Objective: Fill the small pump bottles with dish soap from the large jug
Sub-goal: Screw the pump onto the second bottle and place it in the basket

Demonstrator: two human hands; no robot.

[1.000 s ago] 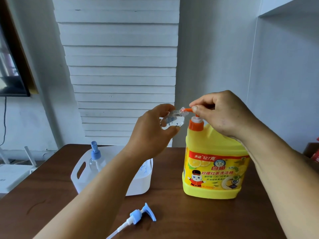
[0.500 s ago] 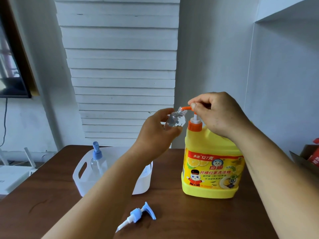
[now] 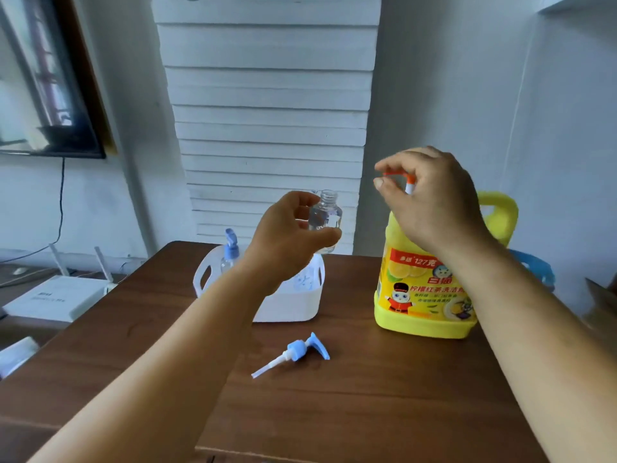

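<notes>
My left hand [image 3: 287,235] grips a small clear bottle [image 3: 325,217] with no cap, upright in the air, left of the jug's spout. The large yellow dish soap jug [image 3: 424,295] stands on the brown table [image 3: 334,396] at the right. My right hand [image 3: 430,202] sits over the jug's orange pump head [image 3: 397,177], fingers curled on it with the nozzle tip showing. The bottle's blue pump [image 3: 297,352] lies loose on the table in front. A second small bottle with a blue pump [image 3: 230,255] stands in the white basket [image 3: 290,305].
A white router [image 3: 53,299] sits on a low surface at the left, under a dark-framed screen [image 3: 50,95]. The wall is close behind the table. A blue object [image 3: 534,265] shows behind the jug, and a box edge [image 3: 601,295] at far right.
My left hand has lowered the small bottle away from the nozzle and turned it upright. My right hand stays on the pump head, which has risen.
</notes>
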